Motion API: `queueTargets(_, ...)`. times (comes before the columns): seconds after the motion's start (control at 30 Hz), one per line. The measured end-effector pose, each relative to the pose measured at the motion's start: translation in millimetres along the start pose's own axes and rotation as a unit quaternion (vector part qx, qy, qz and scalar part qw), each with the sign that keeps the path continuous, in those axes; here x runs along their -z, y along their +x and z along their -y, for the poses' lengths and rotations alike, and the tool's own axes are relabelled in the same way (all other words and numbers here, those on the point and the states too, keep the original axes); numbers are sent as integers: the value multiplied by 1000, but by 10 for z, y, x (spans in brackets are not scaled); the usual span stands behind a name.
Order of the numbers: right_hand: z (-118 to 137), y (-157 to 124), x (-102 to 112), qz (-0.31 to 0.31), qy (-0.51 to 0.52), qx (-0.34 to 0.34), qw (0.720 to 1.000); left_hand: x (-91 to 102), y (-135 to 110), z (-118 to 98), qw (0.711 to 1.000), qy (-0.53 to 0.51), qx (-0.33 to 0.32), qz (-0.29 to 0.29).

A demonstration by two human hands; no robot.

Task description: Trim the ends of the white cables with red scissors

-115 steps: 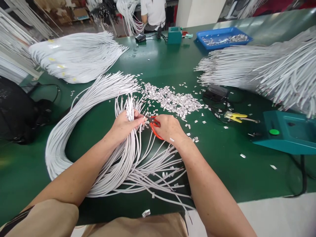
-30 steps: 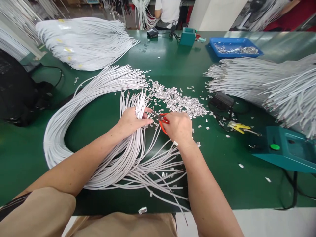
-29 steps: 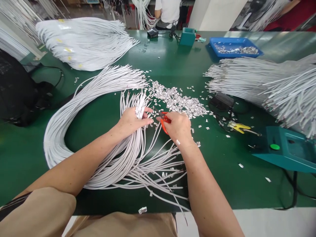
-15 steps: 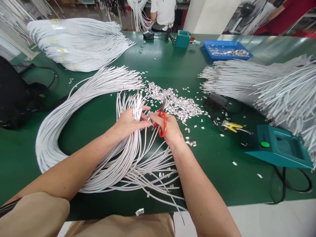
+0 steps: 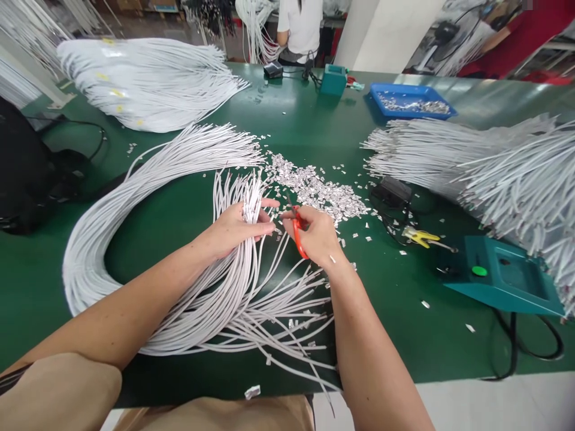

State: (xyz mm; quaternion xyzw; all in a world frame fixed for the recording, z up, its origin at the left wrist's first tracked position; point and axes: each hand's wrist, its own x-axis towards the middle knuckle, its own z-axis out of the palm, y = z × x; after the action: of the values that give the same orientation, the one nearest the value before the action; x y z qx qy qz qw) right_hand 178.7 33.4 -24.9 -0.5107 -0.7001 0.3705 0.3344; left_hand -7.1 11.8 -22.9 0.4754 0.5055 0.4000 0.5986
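Observation:
My left hand (image 5: 238,226) is wrapped round a bunch of white cables (image 5: 240,269) near their tips, with the thumb and forefinger pointing right. Just right of it, my right hand (image 5: 318,234) holds red-handled scissors (image 5: 299,238), their dark blades pointing up and left. The gripped cables curve down across the green table, and loose cable ends fan out to the right below my hands. Behind the scissors lies a heap of small silvery-white scraps (image 5: 323,191). Whether a single cable sits between my right fingertips is too small to tell.
Behind my left arm curves a thick cable bundle (image 5: 90,233); a larger one (image 5: 144,84) lies farther back. At right are more cables (image 5: 413,149), a teal device (image 5: 503,275), yellow-handled pliers (image 5: 422,237) and a black adapter (image 5: 390,191). A blue tray (image 5: 411,102) holds scraps. A person (image 5: 300,30) sits beyond.
My right hand has moved slightly right, away from the left, and the scissors have turned so their blades point more to the left. My left hand keeps its hold on the cables.

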Motion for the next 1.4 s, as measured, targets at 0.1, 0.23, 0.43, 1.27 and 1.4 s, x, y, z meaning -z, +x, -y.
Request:
queueTargets(0.1, -88, 1, -5, 11, -187, 97, 978, 3, -5, -18, 1000, 22, 13, -6)
queueTargets(0.23, -192, 9, -42, -13, -303, 147, 942, -2, -12, -55, 999, 32, 25, -6)
queueTargets(0.43, -208, 26, -11, -12, -387, 161, 908, 6, -11, -54, 999, 41, 29, -19)
queueTargets(1.27, -120, 42, -24, -14, 50, -47, 998, 39, 1, -29, 1000, -9, 24, 5)
queueTargets(1.4, -26, 34, -101, 29, 300, -136, 944, 11, 2, -25, 1000, -5, 19, 14)
